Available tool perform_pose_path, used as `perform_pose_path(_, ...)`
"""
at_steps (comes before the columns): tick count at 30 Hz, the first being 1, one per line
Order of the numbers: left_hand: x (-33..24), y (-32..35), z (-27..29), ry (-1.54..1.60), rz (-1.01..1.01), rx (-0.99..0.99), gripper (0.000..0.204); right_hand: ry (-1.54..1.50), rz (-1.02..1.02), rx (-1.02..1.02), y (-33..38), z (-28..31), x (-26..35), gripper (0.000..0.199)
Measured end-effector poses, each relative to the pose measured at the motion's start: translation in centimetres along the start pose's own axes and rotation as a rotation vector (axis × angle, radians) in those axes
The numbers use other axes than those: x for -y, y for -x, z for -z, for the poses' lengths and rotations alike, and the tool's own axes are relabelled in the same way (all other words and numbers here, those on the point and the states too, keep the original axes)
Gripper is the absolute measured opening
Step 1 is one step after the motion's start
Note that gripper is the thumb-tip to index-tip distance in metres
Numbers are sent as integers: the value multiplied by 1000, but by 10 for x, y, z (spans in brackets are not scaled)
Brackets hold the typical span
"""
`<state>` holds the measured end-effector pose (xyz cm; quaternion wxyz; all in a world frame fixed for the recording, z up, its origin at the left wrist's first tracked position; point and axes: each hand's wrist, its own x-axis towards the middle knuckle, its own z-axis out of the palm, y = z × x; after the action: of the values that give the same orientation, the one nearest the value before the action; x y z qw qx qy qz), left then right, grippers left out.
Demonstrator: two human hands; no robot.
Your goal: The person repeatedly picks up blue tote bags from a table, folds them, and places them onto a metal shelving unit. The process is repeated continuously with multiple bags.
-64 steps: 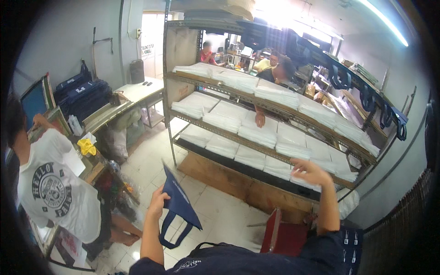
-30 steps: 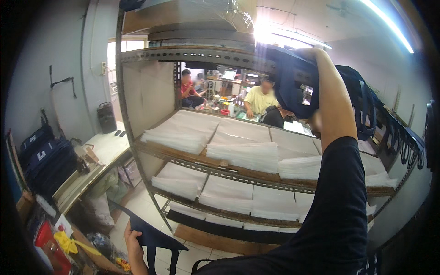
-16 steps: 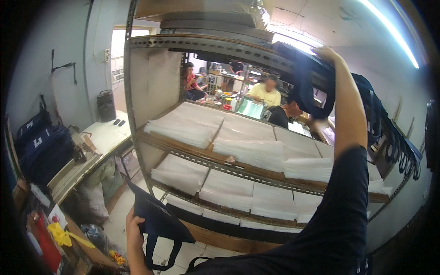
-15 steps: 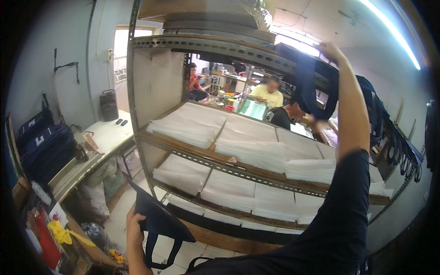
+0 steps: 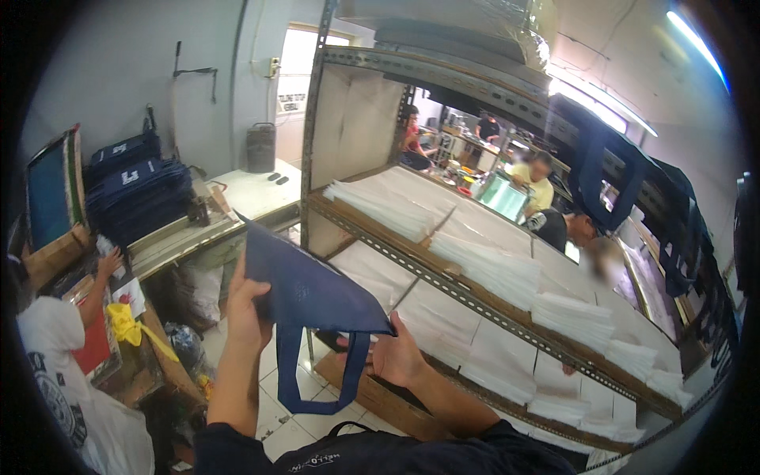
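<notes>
In front of me a navy blue tote bag [image 5: 313,281] is held up at a tilt, its loop handle hanging down over the tiled floor. My left hand [image 5: 250,305] grips its left edge, thumb on the near face and fingers behind. At the bag's right corner, close to the handle, my right hand [image 5: 396,352] pinches the cloth with the thumb; its other fingers are partly hidden below the bag. More navy bags [image 5: 606,170] hang by their handles along the upper right of the metal rack.
A metal rack [image 5: 475,289] holds stacks of white sheets [image 5: 483,261] on its shelves. Navy bags lie piled [image 5: 138,190] on a white table [image 5: 237,194] at the left. A person in a white shirt [image 5: 79,380] stands close at my left; others work beyond the rack.
My right hand has come down from the hanging bags at the rack's top to the held bag's right corner. The bag has risen. The view has swung left, and a person has appeared there.
</notes>
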<state>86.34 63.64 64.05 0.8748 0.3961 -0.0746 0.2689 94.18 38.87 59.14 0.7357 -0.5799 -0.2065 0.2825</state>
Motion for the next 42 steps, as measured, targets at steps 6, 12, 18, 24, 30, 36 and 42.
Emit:
perform_pose_path(6,30,74,73,-623,285,-374,73,356,-106,84,-50,6,-19,44)
perform_pose_path(12,27,67,103,-409,-34,-477,66,1106,443,277,-158,-59,46,46)
perform_pose_path(18,-131,-2,-2,-504,-593,-269,65,1316,759,72,-138,-162,280,32)
perform_pose_path(24,-262,-176,-60,-290,-852,228,31,915,972,78,-138,-166,483,27)
perform_pose_path(30,-325,-306,-156,-220,-924,489,4,1169,1397,-7,-134,-174,497,17)
perform_pose_path(36,-296,-438,-204,-909,-1723,285,9,2573,1599,-894,-132,-128,565,22)
perform_pose_path(42,-259,-514,-249,-186,-743,463,16,2491,1638,-1313,-185,-51,675,28)
